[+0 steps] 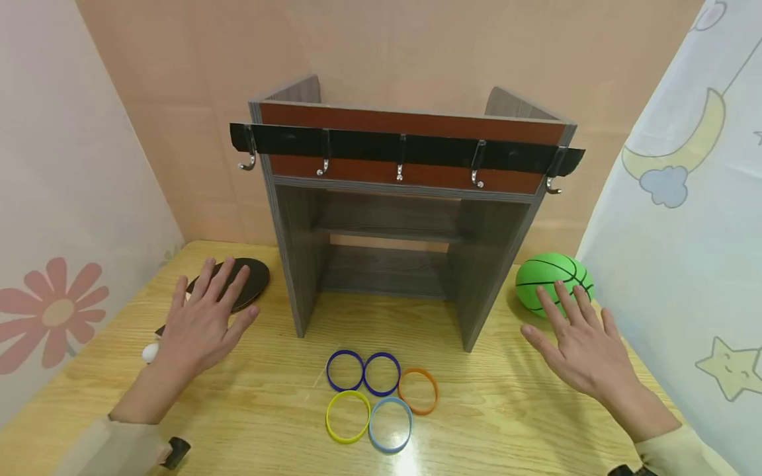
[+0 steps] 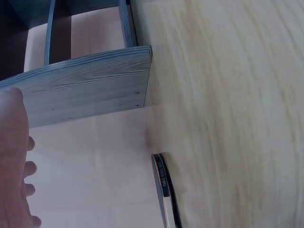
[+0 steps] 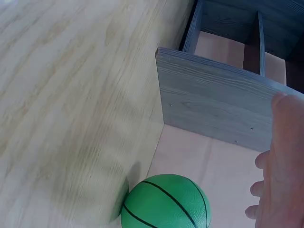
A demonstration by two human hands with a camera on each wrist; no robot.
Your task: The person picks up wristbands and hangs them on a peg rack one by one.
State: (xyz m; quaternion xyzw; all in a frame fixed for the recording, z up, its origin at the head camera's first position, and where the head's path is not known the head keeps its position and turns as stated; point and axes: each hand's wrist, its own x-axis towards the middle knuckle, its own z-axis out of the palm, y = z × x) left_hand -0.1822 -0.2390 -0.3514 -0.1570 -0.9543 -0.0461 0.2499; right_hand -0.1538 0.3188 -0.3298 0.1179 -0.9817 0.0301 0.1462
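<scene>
A small, smooth white ball is seen at far left on the pale wood-grained table. Beside it, the left hand is held palm down, its straight fingers spread wide over a flat paddle with a rounded black face. The paddle lies at the table's left rear, partly hidden; its long axis is set diagonally, handle towards the near left, blade towards the far right. A grey wood-grained shelf unit is placed centrally, its reddish-brown front crossed by a black strip bearing five shiny metal hooks. Before it, thin rings are grouped: yellow, two dark blue, light blue and orange. At right rear, a round green ball is marked with curved black seams. Nearer, the right hand is held with fingers spread wide.
</scene>
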